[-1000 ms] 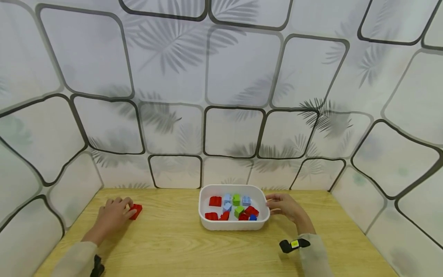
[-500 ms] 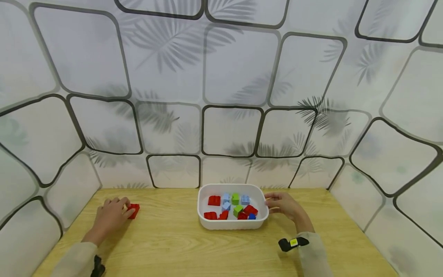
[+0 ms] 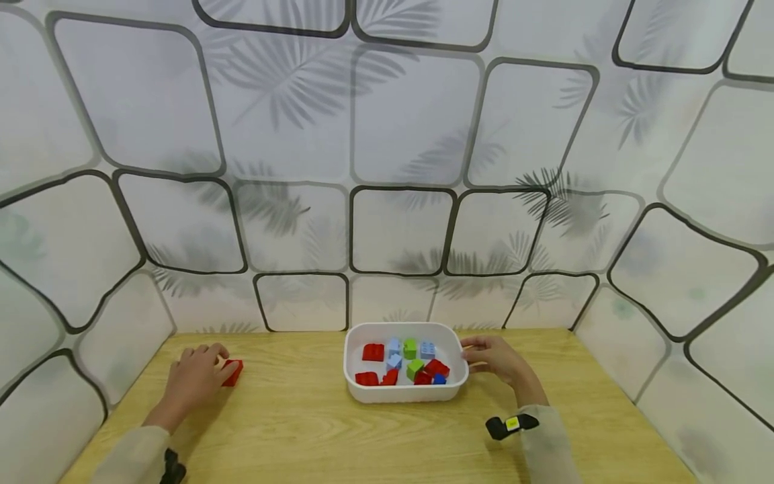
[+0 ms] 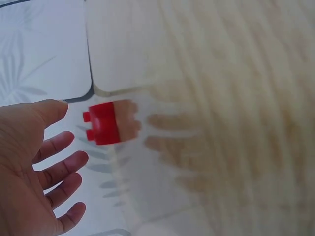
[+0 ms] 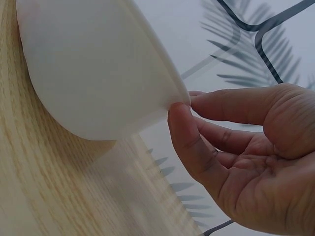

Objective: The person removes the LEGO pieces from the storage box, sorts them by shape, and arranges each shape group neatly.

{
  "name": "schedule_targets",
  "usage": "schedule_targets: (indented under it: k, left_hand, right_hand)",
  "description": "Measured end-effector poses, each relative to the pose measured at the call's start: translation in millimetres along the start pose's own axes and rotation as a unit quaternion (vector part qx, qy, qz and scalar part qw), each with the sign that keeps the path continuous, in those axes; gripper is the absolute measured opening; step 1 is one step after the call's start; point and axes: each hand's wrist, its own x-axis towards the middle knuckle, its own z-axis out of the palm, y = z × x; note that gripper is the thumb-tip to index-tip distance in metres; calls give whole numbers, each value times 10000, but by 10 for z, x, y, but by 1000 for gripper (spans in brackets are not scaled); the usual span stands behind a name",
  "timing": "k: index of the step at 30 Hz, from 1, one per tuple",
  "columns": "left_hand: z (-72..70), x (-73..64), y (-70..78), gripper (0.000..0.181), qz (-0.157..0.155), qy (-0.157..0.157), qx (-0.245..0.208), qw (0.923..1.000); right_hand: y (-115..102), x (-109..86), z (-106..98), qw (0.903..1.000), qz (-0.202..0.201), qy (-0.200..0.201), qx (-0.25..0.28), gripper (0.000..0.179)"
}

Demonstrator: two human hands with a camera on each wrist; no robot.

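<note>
In the head view, a red toy building brick [image 3: 232, 373] lies on the left of the wooden table, partly behind my left hand [image 3: 196, 380]. The left wrist view shows that brick [image 4: 104, 124] standing apart from the fingers of my left hand [image 4: 37, 157], which are spread and loosely bent around nothing. A white plastic tray [image 3: 406, 395] sits near the middle. My right hand [image 3: 496, 359] is at its right end; in the right wrist view thumb and forefinger of the right hand [image 5: 246, 152] pinch the rim of the white tray [image 5: 98, 64].
Inside the tray are several bricks: red ones [image 3: 373, 352], light blue ones [image 3: 428, 349], green ones [image 3: 410, 348] and a dark blue one [image 3: 439, 379]. A patterned curtain [image 3: 399, 228] surrounds the table [image 3: 302, 430] at the back and sides.
The head view has drifted slightly. Both hands, the red brick and the tray keep nearly the same places relative to one another.
</note>
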Motion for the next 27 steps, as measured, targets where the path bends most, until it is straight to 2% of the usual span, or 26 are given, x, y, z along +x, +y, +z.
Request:
schedule_targets:
  k: [8, 12, 16, 20, 27]
  left_hand:
    - [-67, 88, 327, 33, 717, 569, -61, 9958]
    - [-113, 149, 580, 30, 1131, 745, -121, 9907]
    - [-130, 212, 877, 27, 1645, 944, -147, 9817]
    - [-92, 285, 1164, 26, 2111, 1014, -273, 9718]
    - [95, 407, 1543, 27, 2629, 984, -558, 9582]
  right_hand:
    - [13, 4, -10, 10000, -10, -21, 35, 48]
    - [19, -3, -9, 10000, 19, 5, 57, 49]
    - [14, -3, -7, 9999, 68, 74, 61, 47]
    - [6, -1, -5, 9999, 46, 51, 81, 47]
    - [-3, -1, -11, 10000, -18, -35, 83, 48]
